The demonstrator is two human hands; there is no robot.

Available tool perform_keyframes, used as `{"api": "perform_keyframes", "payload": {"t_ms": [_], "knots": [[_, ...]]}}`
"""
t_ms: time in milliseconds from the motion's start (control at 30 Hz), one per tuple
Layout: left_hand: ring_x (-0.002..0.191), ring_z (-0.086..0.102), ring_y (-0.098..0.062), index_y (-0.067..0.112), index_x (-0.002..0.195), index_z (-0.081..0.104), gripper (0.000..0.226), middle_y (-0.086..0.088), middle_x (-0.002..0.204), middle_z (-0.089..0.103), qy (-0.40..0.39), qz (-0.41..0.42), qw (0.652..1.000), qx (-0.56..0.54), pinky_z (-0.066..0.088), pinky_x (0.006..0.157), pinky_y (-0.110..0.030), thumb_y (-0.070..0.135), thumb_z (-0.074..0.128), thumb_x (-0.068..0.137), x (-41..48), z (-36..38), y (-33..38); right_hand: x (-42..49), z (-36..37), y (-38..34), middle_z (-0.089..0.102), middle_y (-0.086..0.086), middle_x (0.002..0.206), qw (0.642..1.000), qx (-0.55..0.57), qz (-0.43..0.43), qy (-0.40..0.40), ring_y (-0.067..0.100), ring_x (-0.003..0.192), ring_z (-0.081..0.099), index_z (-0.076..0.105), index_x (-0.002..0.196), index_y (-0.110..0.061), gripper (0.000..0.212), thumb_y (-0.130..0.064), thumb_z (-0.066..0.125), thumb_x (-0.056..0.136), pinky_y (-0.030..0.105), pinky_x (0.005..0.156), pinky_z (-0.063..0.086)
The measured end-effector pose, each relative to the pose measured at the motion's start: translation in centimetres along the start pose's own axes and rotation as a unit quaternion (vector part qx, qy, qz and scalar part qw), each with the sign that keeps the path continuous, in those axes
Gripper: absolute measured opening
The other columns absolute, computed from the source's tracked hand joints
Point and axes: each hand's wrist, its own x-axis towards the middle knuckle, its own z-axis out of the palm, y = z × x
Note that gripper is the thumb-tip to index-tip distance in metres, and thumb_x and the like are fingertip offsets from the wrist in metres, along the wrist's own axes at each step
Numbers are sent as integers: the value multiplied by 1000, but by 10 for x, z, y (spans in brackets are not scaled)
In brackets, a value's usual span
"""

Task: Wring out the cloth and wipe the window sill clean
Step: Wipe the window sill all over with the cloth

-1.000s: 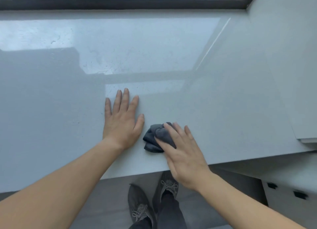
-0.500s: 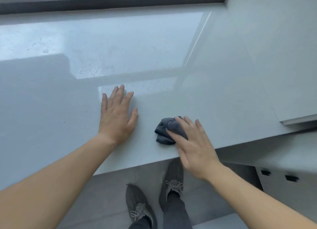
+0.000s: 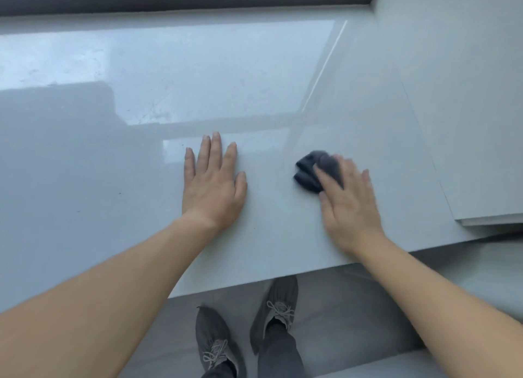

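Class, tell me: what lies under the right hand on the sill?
A dark cloth lies under the right hand, pressed onto the window sill. Its left part shows; the rest is covered by the hand.

I saw soft, even daylight coming from the window at the top. The glossy window sill [image 3: 368, 123] threw back a broad pale glare across its far half, broken by a darker grey reflection at the left and a thin bright streak slanting at the right. Shadows beneath the hands were faint. Motion blur smeared the right hand [image 3: 351, 199] and the dark cloth [image 3: 314, 171]; the left hand [image 3: 212, 188] was sharp. The wide lens bent the window frame [image 3: 184, 1] slightly.
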Motion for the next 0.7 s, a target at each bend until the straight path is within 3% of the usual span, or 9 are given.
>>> {"api": "perform_keyframes", "payload": {"t_ms": [67, 100, 233, 300, 433, 500, 700], "knots": [[151, -18, -17, 22, 157, 6, 63, -4, 166, -10, 0, -2, 1000, -5, -14, 120, -46, 42, 21, 100, 0, 0, 0, 27, -1, -7, 12, 8, 164, 993, 15, 113, 27, 31, 152, 8, 33, 153, -27, 54, -29, 37, 99, 52, 123, -1], [151, -17, -17, 22, 157, 8, 63, -4, 166, -8, 0, -2, 1000, -9, -14, 120, -46, 42, 21, 99, 0, 0, 0, 32, 2, -20, 10, 9, 165, 992, 17, 117, 34, 32, 152, 7, 31, 154, -26, 55, -30, 37, 99, 52, 123, -1], [152, -6, -21, 21, 153, 20, 65, -8, 165, 5, 6, -1, 1000, 25, -16, 118, -52, 46, 21, 94, 3, -4, 2, 18, 11, -46, 17, 6, 165, 993, 14, -114, -22, 31, 152, 12, 36, 152, -30, 55, -26, 42, 97, 52, 124, 3], [152, 3, -25, 19, 149, 29, 64, -11, 162, 16, 17, 5, 999, 32, -15, 118, -55, 47, 22, 92, 10, -6, 1, 40, 5, -25, 18, 4, 164, 989, 15, -144, -33, 30, 152, 14, 38, 150, -32, 54, -24, 44, 97, 49, 124, -1], [152, -15, -21, 25, 157, 9, 69, -5, 167, -4, 1, 0, 999, 39, -16, 119, -51, 52, 15, 94, 26, -5, -2, 120, -8, 7, 10, 3, 165, 998, 26, 59, 14, 28, 152, 7, 33, 153, -32, 54, -24, 40, 100, 50, 123, -2], [151, -19, -20, 27, 158, 4, 69, -2, 166, -10, -3, -6, 999, 45, -14, 120, -50, 53, 13, 94, 28, -3, -2, 142, -7, -5, 4, 5, 166, 994, 23, 106, 25, 29, 153, 1, 26, 155, -31, 55, -28, 37, 101, 50, 123, -2], [152, -12, -20, 26, 157, 15, 69, -3, 167, -1, -4, -16, 999, 38, -3, 121, -53, 52, 20, 94, 28, -5, -1, 138, -1, -27, 14, 5, 165, 984, 10, -171, -49, 31, 153, 8, 35, 152, -33, 54, -26, 39, 98, 48, 124, -3]]}}
